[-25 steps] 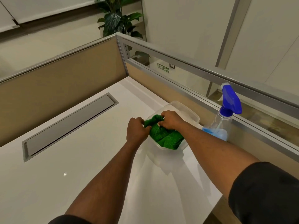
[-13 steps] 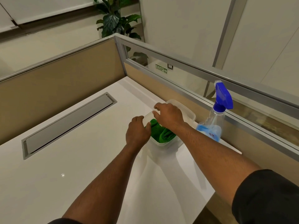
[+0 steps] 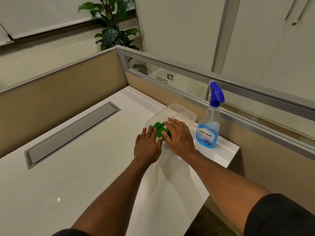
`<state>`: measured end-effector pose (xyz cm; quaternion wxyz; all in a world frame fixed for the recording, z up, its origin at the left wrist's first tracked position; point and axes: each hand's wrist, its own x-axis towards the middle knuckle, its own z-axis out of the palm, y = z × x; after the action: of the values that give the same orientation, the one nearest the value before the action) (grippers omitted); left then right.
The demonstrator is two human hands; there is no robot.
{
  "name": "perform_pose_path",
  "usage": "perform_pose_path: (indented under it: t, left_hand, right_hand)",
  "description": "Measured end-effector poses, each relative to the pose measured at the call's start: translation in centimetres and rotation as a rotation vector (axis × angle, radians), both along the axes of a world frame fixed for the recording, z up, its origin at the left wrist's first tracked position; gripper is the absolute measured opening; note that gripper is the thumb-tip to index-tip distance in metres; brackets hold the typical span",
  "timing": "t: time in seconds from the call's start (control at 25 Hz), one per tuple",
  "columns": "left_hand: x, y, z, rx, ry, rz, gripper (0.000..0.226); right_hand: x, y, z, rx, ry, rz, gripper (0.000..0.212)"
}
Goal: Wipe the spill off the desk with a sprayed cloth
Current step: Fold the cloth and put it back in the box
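A folded green cloth (image 3: 157, 129) lies in a clear plastic container (image 3: 180, 110) on the white desk (image 3: 85, 176), near the right partition. My left hand (image 3: 147, 147) lies flat at the container's near-left corner, fingers stretched out and touching the cloth. My right hand (image 3: 179, 137) rests flat over the container's near end, fingers apart, covering part of the cloth. Neither hand grips anything. A clear spray bottle (image 3: 208, 130) with blue liquid and a blue trigger head stands upright just right of the container. A small shiny speck (image 3: 58, 199) shows on the desk at near left.
A grey cable flap (image 3: 71, 133) is set into the desk at the left. Tan partitions with metal rails (image 3: 187, 72) close off the back and right sides. The desk's right edge (image 3: 221, 181) drops off near my right forearm. A potted plant (image 3: 112, 31) stands behind the corner.
The cloth went down from above the rim into the container. Both hands let go of it and now lie flat over it with fingers spread.
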<state>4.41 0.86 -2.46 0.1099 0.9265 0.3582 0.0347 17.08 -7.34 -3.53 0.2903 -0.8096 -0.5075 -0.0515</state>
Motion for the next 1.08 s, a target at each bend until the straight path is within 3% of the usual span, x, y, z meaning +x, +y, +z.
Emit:
perform_pose_path:
  t: [0.16,0.28,0.4,0.52,0.6,0.72,0.92,1.08]
  left_hand:
    - [-0.2,-0.5,-0.3,-0.053,0.098,-0.106,0.062]
    - [-0.1,-0.6,-0.3,-0.048,0.109,-0.127,0.062]
    - [-0.5,-0.6,-0.5,-0.039,0.130,-0.144,0.063]
    - [-0.7,-0.6,-0.7,-0.046,0.125,-0.154,0.064]
    - [-0.7,-0.6,-0.7,-0.046,0.116,-0.154,0.065]
    - [-0.8,-0.6,-0.8,-0.047,0.096,-0.156,0.067]
    - [-1.1,-0.6,-1.7,-0.047,0.037,-0.150,0.072]
    - [-1.3,-0.9,-2.4,-0.002,-0.022,-0.127,0.075]
  right_hand:
    - [-0.5,-2.6,0.2,0.169,-0.109,-0.109,0.043]
    - [0.0,-4.8,1.2,0.406,-0.142,-0.321,0.038]
    - [1.6,-6.7,2.1,0.579,-0.111,-0.561,0.054]
    - [3.6,-7.9,2.6,0.543,0.126,-0.693,0.077]
    - [5.3,-8.3,2.8,0.348,0.325,-0.627,0.080]
    - [7.3,-8.7,3.4,0.204,0.480,-0.464,0.055]
    - [6.4,-8.5,6.5,0.232,0.303,-0.506,0.045]
    - [6.0,-6.8,12.1,0.401,0.201,-0.502,0.046]
